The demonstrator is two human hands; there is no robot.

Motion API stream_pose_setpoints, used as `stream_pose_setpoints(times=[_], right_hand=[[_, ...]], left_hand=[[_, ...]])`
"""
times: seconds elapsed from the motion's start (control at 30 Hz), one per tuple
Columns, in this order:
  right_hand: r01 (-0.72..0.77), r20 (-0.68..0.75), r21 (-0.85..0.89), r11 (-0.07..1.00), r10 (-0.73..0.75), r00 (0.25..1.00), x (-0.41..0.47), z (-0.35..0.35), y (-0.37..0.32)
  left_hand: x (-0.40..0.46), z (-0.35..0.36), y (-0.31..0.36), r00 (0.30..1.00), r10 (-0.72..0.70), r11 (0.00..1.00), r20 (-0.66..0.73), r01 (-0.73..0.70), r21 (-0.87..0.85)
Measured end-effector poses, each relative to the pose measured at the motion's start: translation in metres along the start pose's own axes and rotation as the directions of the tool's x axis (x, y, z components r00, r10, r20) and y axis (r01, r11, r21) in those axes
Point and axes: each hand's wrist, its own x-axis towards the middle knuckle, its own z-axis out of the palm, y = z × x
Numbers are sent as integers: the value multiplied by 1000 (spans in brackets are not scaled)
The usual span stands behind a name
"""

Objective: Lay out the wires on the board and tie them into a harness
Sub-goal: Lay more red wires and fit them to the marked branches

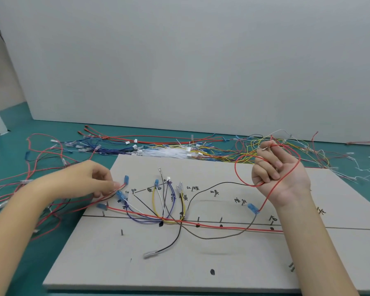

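The board [201,263] lies flat on the desk [19,263], its nails and handwritten labels marking where each wire should run. Several wires already fan across it, crossing near the board's middle line: yellow, white and purple loops, a brown wire [212,237], and a long red wire [233,227] following the drawn line.

The left hand [90,180] reaches in over the board's left edge, palm down, its fingertips pinching another red wire [120,187] just behind a blue terminal [126,180]. That grip seems meant to pin the end at its labelled spot while the rest is routed.

The right hand [278,176] is raised above the board's right half, palm turned toward the camera, fingers curled round a slack red loop [237,167], with a bare metal end nipped near the fingertips. Holding the loop up keeps the slack clear of the wires already laid. This wire runs down to a second blue terminal [253,208] on the board, though whether it is seated on a nail there is hard to tell.

Behind the board's far edge lies the spare wire pile [179,150], ready to draw from.
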Motion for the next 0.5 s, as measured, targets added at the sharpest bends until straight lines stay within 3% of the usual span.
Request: stream_pose_setpoints(times=[0.1,0.3,0.43,0.5], right_hand=[[-1,2,-8,1000,1,1000,1,1,1],[-5,-21,-11,1000,4,1000,0,2,2],[-4,-29,-20,1000,3,1000,0,2,1],[-1,-44,-23,1000,0,999,0,1,0]], left_hand=[[-2,0,-1,1000,6,1000,6,-6,6],[7,5,-5,989,-55,996,-138,63,57],[13,-3,-26,942,-148,972,-302,195,134],[15,-11,-47,917,-245,950,-313,291,109]])
